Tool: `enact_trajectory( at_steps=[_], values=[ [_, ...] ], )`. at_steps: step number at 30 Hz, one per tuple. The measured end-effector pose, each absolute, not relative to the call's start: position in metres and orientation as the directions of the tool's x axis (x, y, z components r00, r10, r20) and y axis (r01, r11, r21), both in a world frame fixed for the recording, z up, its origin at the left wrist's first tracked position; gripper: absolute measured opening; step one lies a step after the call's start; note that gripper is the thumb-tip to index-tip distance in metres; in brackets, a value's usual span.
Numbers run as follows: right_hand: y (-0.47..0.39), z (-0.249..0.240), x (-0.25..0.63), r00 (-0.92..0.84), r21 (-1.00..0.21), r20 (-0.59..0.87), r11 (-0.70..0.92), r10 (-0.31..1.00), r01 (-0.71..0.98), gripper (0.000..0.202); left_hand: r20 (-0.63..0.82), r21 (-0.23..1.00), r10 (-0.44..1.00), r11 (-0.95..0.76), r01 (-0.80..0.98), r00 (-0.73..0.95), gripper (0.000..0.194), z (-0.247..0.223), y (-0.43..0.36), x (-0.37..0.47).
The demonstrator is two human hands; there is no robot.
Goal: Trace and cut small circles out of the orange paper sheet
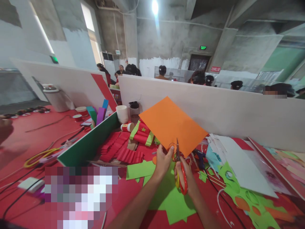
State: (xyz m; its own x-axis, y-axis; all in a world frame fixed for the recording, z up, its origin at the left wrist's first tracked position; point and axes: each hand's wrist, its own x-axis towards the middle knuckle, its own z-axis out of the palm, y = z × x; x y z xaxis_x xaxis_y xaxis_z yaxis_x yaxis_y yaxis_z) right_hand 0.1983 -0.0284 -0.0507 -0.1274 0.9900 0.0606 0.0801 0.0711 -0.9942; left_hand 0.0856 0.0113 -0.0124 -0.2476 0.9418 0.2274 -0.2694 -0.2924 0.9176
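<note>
An orange sheet of paper [172,122] is held up in front of me with one corner pointing up. My left hand [164,160] pinches its lower edge between thumb and fingers; a thin drawn curve shows beside the thumb. In my right hand [184,175] is a pair of scissors [183,181] with red and yellow handles. The blades point upward at the sheet's lower edge, close to my left thumb. Under both hands lie green paper sheets [164,194] on the red tabletop.
Folded red paper strips [121,149] lie behind a green divider [88,140]. White cup [122,114] stands near the white partition [226,108]. On the right are green scraps [247,197] and a white board [243,162]. Yellow-handled scissors [39,157] lie left. People sit beyond the partition.
</note>
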Motion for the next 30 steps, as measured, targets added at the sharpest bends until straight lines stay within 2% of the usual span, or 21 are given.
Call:
enact_trajectory(
  at_steps=[9,17,25,30],
  values=[
    [-0.029,-0.047,0.204,-0.141,-0.978,0.103,0.127,0.985,0.167,0.047,0.212,0.922,0.948,-0.274,-0.273,-0.235,0.028,-0.009,0.009,0.084],
    [-0.03,-0.04,0.206,-0.145,-0.973,0.082,0.111,0.986,0.203,0.049,0.23,0.918,0.944,-0.291,-0.27,-0.236,0.027,-0.011,0.012,0.084],
    [-0.03,-0.041,0.207,-0.138,-0.979,0.037,0.064,0.99,0.195,0.052,0.232,0.918,0.943,-0.294,-0.267,-0.241,0.031,-0.01,0.012,0.082],
    [-0.032,-0.034,0.208,-0.161,-0.988,0.018,0.042,0.987,0.147,0.045,0.234,0.915,0.942,-0.297,-0.274,-0.241,0.034,-0.013,0.015,0.082]
  ],
)
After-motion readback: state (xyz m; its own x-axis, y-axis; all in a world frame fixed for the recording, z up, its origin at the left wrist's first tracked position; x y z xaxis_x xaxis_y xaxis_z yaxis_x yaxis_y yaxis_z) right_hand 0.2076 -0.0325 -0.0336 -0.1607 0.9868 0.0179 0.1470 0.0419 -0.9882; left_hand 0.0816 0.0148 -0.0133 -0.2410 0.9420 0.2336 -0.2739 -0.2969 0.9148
